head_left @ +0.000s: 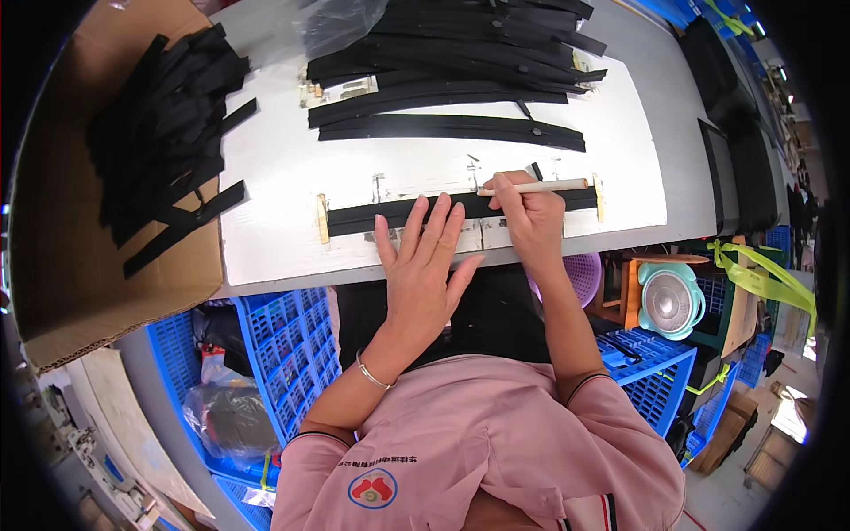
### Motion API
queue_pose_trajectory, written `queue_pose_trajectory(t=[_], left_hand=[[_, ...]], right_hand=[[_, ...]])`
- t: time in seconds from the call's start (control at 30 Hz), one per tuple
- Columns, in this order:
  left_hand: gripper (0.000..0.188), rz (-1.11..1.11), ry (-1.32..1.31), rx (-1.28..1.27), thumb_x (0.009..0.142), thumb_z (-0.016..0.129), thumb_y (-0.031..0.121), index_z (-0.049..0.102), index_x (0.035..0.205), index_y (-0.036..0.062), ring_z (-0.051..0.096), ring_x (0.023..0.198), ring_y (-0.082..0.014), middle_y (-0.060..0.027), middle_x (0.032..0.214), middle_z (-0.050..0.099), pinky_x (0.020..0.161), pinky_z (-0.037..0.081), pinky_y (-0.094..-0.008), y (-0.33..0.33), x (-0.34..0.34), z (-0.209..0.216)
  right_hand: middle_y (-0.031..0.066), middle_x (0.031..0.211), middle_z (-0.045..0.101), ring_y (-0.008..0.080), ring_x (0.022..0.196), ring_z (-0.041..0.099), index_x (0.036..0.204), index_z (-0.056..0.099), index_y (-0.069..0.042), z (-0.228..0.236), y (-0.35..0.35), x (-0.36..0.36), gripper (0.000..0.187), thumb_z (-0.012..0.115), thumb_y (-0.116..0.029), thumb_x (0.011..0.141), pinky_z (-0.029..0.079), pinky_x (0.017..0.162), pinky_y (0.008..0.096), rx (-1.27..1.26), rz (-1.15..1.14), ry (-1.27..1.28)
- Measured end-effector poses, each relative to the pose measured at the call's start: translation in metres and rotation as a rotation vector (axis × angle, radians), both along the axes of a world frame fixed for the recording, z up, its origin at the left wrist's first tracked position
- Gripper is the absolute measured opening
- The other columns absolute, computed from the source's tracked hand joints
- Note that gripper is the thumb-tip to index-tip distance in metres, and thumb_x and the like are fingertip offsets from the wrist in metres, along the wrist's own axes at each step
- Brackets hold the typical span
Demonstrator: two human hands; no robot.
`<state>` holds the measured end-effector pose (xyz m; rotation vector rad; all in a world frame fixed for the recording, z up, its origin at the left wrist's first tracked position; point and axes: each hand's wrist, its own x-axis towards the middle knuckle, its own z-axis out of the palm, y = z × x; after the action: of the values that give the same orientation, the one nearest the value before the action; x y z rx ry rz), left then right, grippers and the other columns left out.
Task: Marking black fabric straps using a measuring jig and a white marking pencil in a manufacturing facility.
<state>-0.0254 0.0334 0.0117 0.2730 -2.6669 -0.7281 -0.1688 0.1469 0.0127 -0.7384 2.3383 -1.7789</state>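
A black zipper (350,218) lies straight across the white board (266,257), between two yellowish tape marks at its ends. My left hand (421,261) rests flat on it with the fingers spread, pressing it down. In my right hand (534,217) is a slim white pencil (553,186), pinched and slanted, its tip at the zipper's upper edge near the middle. A black zipper pull (536,171) sticks up just beyond the pencil. Farther back, another black zipper (416,128) lies alone in front of a heap of black zippers (443,57).
On the left stands an open cardboard box (53,265) with many black zippers (168,115) in it. Clear plastic (341,26) lies at the back. Blue crates (297,345) stand below the table edge, with a turquoise fan (670,301) and a purple basket (582,276) at the right.
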Motion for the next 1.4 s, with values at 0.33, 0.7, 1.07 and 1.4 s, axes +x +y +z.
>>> queue_pose_trajectory(t=[0.33,0.7,1.07,1.4], left_hand=[[0.057,0.006,-0.049,-0.022,0.093,0.071,0.032,0.057,0.142,0.0068,0.040,0.144,-0.0308,-0.0101,0.149,0.053,0.120,0.013,-0.0617,0.003,-0.007,-0.003],[0.055,0.016,-0.060,-0.036,0.092,0.073,0.030,0.059,0.141,0.0082,0.039,0.145,-0.0300,-0.0082,0.149,0.054,0.120,0.012,-0.0613,0.005,-0.009,-0.005],[0.056,0.006,-0.052,-0.038,0.091,0.074,0.028,0.059,0.141,0.0060,0.040,0.145,-0.0318,-0.0108,0.149,0.054,0.121,0.010,-0.0599,0.006,-0.008,-0.004],[0.034,-0.081,0.141,0.074,0.089,0.075,0.018,0.071,0.122,0.0091,0.052,0.134,-0.0301,-0.0079,0.136,0.065,0.121,0.021,-0.0535,0.044,-0.068,0.011]], right_hand=[[0.0053,0.070,0.068,0.0071,0.063,0.060,0.091,0.074,0.003,-0.001,0.004,-0.002,0.023,0.061,-0.013,0.101,0.045,0.057,0.0234,0.044,0.001,0.030],[0.0068,0.065,0.068,0.0084,0.058,0.062,0.082,0.072,0.003,-0.006,0.012,-0.008,0.021,0.064,-0.011,0.096,0.046,0.053,0.0248,0.086,0.150,0.135],[0.0042,0.078,0.068,0.0063,0.069,0.057,0.083,0.070,0.002,0.013,0.082,-0.046,0.023,0.060,-0.011,0.099,0.045,0.063,0.0226,-0.125,-0.172,-0.124],[0.0016,0.076,0.066,0.0048,0.069,0.054,0.090,0.072,0.000,-0.009,0.090,-0.057,0.026,0.058,-0.016,0.104,0.042,0.062,0.0216,-0.065,-0.127,-0.051]])
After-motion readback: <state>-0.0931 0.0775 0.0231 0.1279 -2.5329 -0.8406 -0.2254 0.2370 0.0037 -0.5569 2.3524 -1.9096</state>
